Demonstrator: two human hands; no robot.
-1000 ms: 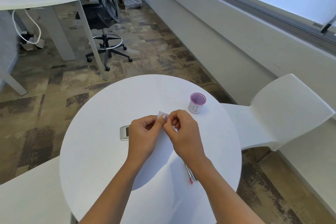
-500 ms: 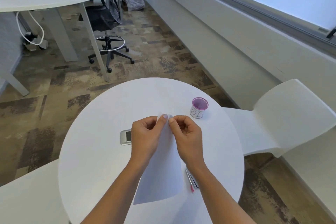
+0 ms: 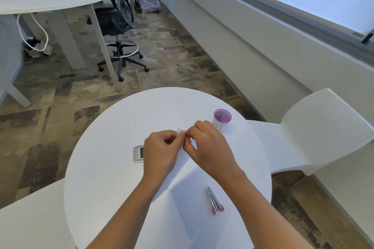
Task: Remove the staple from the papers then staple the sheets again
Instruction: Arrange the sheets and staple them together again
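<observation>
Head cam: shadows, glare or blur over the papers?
Head view: soft shadows fall across the papers and table; no glare or blur at centre, but white on white leaves the sheet edges faint; the staple is too small to see.

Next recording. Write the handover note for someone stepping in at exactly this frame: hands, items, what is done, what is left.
Left hand: pinches the top corner of the papers.
Right hand: pinches the same corner from the other side.
The papers' lower part lies on the round table.
The grey device, probably the stapler, lies just left of the left hand.
The pink-tipped metal tool lies beside the right forearm.
The pink cup stands beyond the right hand.
Done: unclear; the staple is too small to see.
Left: confirm it is out, then restaple.
</observation>
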